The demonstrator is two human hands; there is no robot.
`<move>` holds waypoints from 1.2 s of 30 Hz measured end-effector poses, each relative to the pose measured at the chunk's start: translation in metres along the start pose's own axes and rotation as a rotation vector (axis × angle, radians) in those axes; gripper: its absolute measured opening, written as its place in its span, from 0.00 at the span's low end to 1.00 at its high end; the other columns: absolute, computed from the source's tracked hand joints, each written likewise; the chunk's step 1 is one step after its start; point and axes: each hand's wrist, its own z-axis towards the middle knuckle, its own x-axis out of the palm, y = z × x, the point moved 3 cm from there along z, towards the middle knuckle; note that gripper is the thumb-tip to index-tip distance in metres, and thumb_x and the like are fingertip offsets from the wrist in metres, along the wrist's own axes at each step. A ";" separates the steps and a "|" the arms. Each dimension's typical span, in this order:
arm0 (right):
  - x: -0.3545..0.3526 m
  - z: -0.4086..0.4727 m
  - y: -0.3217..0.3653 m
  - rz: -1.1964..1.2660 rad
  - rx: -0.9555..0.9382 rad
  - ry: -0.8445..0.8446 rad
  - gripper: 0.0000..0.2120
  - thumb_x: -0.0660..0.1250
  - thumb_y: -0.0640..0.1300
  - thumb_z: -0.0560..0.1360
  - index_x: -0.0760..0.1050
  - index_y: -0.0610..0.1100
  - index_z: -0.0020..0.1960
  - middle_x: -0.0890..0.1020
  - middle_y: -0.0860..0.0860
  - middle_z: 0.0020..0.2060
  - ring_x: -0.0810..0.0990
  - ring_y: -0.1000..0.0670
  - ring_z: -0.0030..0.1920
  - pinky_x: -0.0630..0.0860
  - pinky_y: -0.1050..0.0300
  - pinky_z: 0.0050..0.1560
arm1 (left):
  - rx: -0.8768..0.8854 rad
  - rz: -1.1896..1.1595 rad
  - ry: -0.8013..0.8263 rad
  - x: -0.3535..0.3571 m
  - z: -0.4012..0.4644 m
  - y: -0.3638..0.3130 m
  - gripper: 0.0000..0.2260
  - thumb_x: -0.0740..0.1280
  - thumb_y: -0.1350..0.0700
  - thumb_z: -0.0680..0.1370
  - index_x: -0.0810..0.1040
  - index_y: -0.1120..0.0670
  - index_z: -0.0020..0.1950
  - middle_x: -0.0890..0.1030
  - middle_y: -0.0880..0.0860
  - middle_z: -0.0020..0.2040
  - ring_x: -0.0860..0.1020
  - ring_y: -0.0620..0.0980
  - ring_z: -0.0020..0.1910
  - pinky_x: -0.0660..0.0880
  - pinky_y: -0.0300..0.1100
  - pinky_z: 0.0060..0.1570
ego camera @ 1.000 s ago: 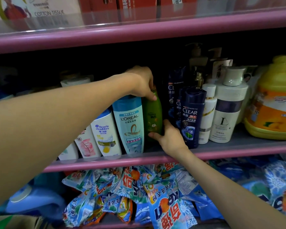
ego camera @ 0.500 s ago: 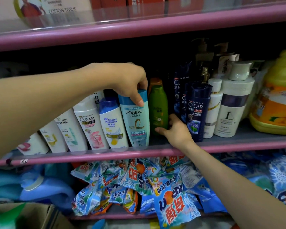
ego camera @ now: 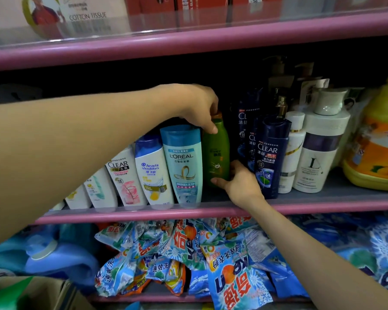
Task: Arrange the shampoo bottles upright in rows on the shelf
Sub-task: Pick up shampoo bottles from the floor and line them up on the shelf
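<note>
Fingers of the right hand [ego camera: 239,185] curl round the lower body of the green bottle [ego camera: 217,153], thumb at its front near the base, while the left hand [ego camera: 197,106] reaches over from the other side and pinches the same bottle at its shoulder, just under the orange cap [ego camera: 216,115]. That bottle stands about upright on the pink-edged shelf [ego camera: 323,208], set a little behind the front row, between the L'Oréal bottle [ego camera: 183,164] and the dark blue Clear bottle [ego camera: 270,157]. As a judgement, it is a small rigid plastic bottle, light enough for one hand, smooth and somewhat slippery, and narrow at the base, so it would tip readily if pushed from the top alone; a hold low on the body with the second hand steadying the shoulder suits it. To its left the Head & Shoulders bottle [ego camera: 154,171] and the white Clear bottle [ego camera: 123,177] lean rightwards like dominoes and look likely to need straightening. Further back, taller pump bottles [ego camera: 280,86] stand in shadow, their details hard to make out.
</note>
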 end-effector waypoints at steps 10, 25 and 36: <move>0.000 0.000 0.003 -0.069 -0.012 0.012 0.23 0.69 0.55 0.73 0.69 0.47 0.63 0.81 0.47 0.55 0.79 0.42 0.54 0.77 0.48 0.51 | -0.036 0.041 -0.082 0.015 0.026 -0.006 0.21 0.74 0.52 0.71 0.76 0.57 0.61 0.79 0.56 0.55 0.74 0.51 0.47 0.70 0.42 0.43; 0.000 0.001 0.004 -0.070 0.017 -0.018 0.24 0.70 0.54 0.72 0.66 0.47 0.62 0.80 0.46 0.55 0.79 0.41 0.54 0.77 0.45 0.51 | -0.055 -0.010 -0.114 0.018 0.027 0.000 0.22 0.75 0.50 0.69 0.77 0.56 0.59 0.77 0.53 0.47 0.74 0.51 0.44 0.69 0.42 0.40; -0.014 -0.010 0.009 -0.177 -0.040 -0.005 0.25 0.71 0.49 0.72 0.68 0.38 0.63 0.79 0.39 0.57 0.78 0.38 0.58 0.75 0.50 0.56 | -0.064 0.106 -0.158 0.010 0.006 -0.008 0.25 0.72 0.47 0.72 0.73 0.56 0.65 0.78 0.59 0.59 0.76 0.60 0.56 0.73 0.51 0.51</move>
